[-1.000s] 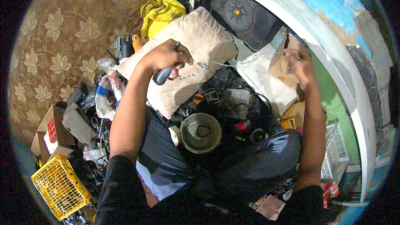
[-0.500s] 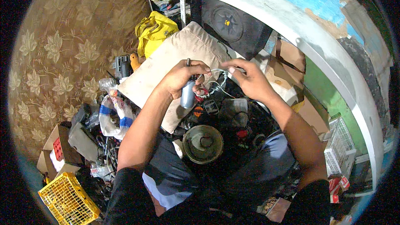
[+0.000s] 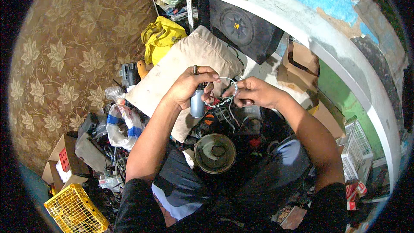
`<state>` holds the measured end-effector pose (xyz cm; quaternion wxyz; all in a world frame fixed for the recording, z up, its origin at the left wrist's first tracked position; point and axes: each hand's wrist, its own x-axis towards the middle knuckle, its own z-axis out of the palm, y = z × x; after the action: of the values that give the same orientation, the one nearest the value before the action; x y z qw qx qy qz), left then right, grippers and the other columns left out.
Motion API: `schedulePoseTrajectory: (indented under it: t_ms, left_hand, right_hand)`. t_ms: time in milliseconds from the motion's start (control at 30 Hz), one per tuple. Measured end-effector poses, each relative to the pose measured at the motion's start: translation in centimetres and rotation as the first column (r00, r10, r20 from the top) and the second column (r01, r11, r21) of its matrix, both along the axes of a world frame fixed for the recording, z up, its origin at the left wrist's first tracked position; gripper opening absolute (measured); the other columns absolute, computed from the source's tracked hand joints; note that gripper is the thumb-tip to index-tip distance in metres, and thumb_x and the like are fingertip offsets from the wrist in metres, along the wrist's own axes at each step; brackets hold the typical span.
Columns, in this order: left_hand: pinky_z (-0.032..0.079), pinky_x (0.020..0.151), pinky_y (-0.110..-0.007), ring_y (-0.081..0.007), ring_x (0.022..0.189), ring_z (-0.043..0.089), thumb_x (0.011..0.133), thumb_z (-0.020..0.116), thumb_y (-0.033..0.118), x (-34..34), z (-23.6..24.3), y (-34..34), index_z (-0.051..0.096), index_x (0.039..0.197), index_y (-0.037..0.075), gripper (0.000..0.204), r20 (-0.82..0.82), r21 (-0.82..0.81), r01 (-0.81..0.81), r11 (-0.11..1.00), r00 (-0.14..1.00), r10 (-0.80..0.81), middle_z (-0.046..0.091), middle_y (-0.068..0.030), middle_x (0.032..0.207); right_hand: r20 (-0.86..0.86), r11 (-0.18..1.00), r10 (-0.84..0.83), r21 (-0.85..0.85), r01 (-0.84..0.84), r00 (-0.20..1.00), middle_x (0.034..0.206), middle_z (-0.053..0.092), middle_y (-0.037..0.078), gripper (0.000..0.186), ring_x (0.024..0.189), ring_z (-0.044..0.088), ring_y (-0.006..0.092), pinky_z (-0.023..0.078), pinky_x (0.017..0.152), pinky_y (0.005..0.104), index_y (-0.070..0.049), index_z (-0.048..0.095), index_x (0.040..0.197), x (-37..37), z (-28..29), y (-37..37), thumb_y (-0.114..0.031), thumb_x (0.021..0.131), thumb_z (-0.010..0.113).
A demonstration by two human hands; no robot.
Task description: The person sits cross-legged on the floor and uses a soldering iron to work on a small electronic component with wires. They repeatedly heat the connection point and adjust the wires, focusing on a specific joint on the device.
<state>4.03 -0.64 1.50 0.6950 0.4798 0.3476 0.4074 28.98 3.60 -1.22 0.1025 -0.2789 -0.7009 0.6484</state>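
My left hand point(image 3: 185, 87) is wrapped round a small electric motor point(image 3: 197, 106), a silver cylinder with a dark rod standing up at its top. Its thumb and forefinger also pinch a thin pale wire that arches across to the right. At that side my right hand point(image 3: 260, 92) is closed, fingertips on the twisted white and greenish wires point(image 3: 224, 102). These hang in loops between both hands, close to the motor. The exact grip of the right fingertips is partly hidden. Below the hands, between my knees, stands a round metal bowl point(image 3: 196, 155) with something ring-shaped inside.
A beige cushion point(image 3: 168, 77) lies beyond my hands, with a yellow bag point(image 3: 160, 34) and a black speaker box point(image 3: 235, 25) behind it. Dark clutter surrounds the bowl. A yellow crate point(image 3: 76, 209) sits at lower left, a white basket point(image 3: 357, 146) at right. A long curved white panel point(image 3: 336, 47) arches overhead right.
My right hand has come down and its fingers have closed on the wires. The wires now hang bunched between the hands. The left hand keeps the motor; the whole view has shifted slightly.
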Motion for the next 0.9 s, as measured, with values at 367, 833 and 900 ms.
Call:
schedulePoseTrajectory:
  t_ms: [367,833,900]
  left_hand:
    - [0.046,0.043,-0.028,-0.0110,0.040,0.045,0.090,0.063,0.019,0.2,0.7,-0.5,0.062,0.088,0.003,0.016,0.096,-0.024,0.029,0.999,0.995,-0.027,0.048,-0.0004,0.054]
    - [0.045,0.044,-0.028,-0.0131,0.042,0.048,0.088,0.065,0.014,0.7,-0.1,-0.6,0.063,0.089,0.001,0.012,0.110,-0.056,0.028,0.998,0.994,-0.022,0.053,-0.0038,0.057]
    - [0.045,0.045,-0.029,-0.0135,0.042,0.048,0.088,0.065,0.014,0.7,0.0,-0.4,0.063,0.089,0.001,0.013,0.126,-0.045,0.042,0.998,0.991,-0.036,0.053,-0.0043,0.057]
  right_hand:
    - [-0.130,0.986,-0.157,-0.082,0.147,0.979,0.122,0.061,0.007,0.057,0.061,0.065,0.0150,0.048,0.041,0.0241,-0.011,0.036,0.145,-0.3,0.6,-1.7,-0.010,0.094,0.060]
    - [-0.180,0.722,-0.652,0.150,0.675,0.737,0.074,0.063,0.006,0.025,0.061,0.059,0.0139,0.049,0.051,0.0286,0.001,0.066,0.097,0.8,-1.6,2.2,-0.021,0.100,0.055]
    - [-0.181,0.575,-0.783,0.157,0.803,0.595,0.077,0.064,0.008,0.026,0.064,0.060,0.0156,0.051,0.052,0.0305,0.001,0.066,0.100,2.8,-2.6,3.8,-0.023,0.099,0.056]
